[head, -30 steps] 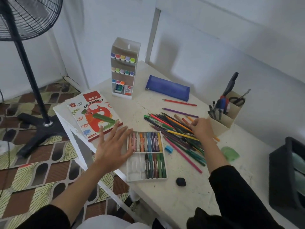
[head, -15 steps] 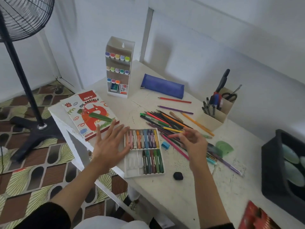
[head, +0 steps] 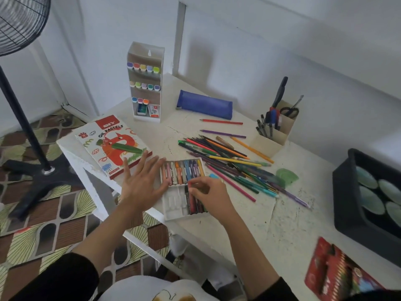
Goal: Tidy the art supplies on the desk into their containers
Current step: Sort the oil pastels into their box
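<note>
Lying just right of the oil pastels box (head: 112,144), the left hand (head: 141,185) is spreading straight fingers against the pastel tray (head: 173,205). The right hand (head: 210,196) is pinching a red pastel (head: 192,202) in the tray's near row. Coloured pencils (head: 227,161) are lying scattered on the tabletop (head: 249,224).

White walls (head: 282,40) meet in a corner behind the scuffed white counter (head: 271,224). A black standing fan (head: 19,22) stands on a floor (head: 43,235) patterned in brown, cream and green.
</note>
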`<move>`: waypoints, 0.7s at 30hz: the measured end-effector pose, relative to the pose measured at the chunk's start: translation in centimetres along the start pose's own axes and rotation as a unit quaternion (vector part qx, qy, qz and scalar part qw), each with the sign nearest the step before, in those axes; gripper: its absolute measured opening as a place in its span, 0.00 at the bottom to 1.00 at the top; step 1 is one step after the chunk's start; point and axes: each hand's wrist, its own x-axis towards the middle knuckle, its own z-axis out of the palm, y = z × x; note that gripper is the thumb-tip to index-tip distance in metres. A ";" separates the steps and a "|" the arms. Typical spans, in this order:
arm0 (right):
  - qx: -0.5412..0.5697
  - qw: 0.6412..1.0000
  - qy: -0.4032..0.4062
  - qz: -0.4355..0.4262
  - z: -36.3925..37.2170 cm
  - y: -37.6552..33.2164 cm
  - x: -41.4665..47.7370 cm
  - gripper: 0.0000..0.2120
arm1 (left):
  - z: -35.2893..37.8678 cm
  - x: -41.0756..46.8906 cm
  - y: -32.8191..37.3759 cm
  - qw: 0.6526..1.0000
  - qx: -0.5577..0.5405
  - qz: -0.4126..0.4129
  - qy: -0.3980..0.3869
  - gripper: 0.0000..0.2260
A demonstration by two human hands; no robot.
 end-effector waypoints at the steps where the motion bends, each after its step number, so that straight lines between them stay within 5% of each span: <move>1: 0.002 1.000 -0.001 0.002 0.2 -0.2 0.0 0.09 | 0.0 0.0 0.0 1.000 -0.002 0.000 0.000 0.35; 21: -0.147 0.986 0.080 0.006 3.0 0.3 -0.4 0.10 | 0.2 0.0 -0.1 1.000 -0.001 -0.002 0.002 0.34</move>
